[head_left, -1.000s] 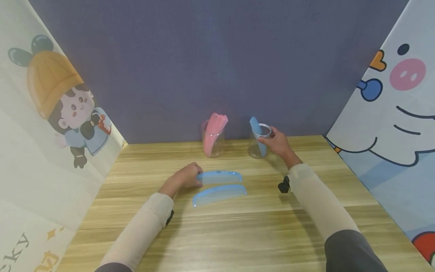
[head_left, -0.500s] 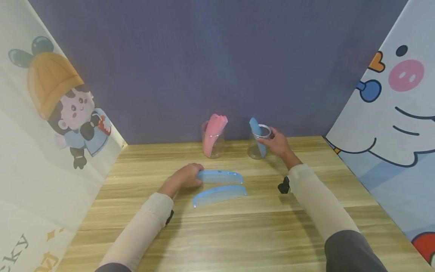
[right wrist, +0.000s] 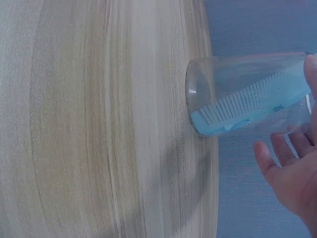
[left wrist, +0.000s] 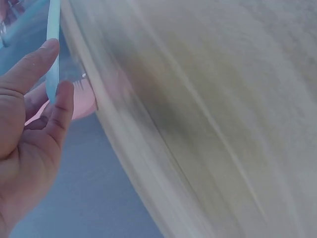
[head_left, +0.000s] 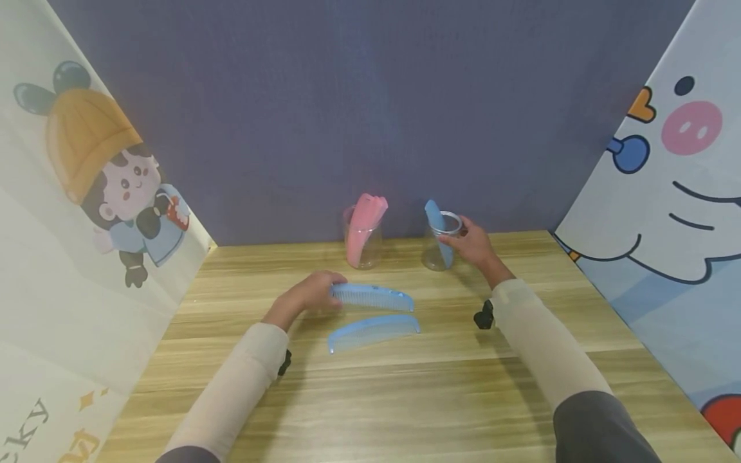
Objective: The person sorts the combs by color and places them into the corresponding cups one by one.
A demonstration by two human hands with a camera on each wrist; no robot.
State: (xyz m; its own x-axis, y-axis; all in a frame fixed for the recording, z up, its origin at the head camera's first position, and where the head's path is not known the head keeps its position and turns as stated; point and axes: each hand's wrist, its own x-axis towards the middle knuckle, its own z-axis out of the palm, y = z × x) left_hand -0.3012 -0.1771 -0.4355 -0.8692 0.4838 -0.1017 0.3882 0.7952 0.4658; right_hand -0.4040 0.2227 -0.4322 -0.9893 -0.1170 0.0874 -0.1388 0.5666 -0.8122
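Observation:
My left hand pinches one end of a blue comb, its teeth pointing down. Seen edge-on in the left wrist view, that comb sits between thumb and fingers. A second blue comb lies on the table just nearer to me. My right hand grips the rim of a clear plastic cup at the back. Inside this cup leans another blue comb; the right wrist view shows its teeth through the wall.
Left of the gripped cup stands another clear cup with several pink combs in it. A dark blue-grey panel rises close behind both cups. Printed panels flank the wood-grain table on the left and right.
The left hand has raised its end of the farther blue comb, so the comb now slants down to the right. My right hand, both cups and the nearer comb stay where they were.

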